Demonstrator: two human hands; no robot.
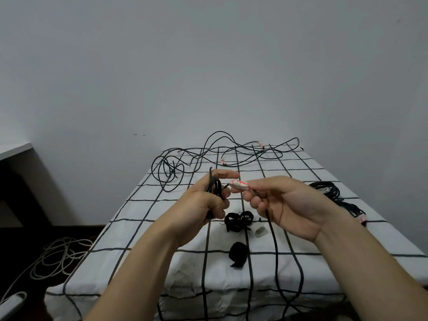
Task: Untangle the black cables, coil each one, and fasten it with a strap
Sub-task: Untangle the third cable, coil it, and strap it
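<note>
Left hand (203,203) grips coil (215,186), right hand (286,205) taped end (239,184)

Black cables (208,156) on black-gridded white sheet (143,218).

Two hands (203,202) (287,205), one held cable (275,242), two black strap heaps (238,220) (238,253).

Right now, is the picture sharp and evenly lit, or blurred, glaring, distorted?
Head view: dim, flat light, no glare; floor at left almost black. Same view: the wide lens splays the grid of the sheet; left hand and right hand look slightly soft, the cable they hold readable.
</note>
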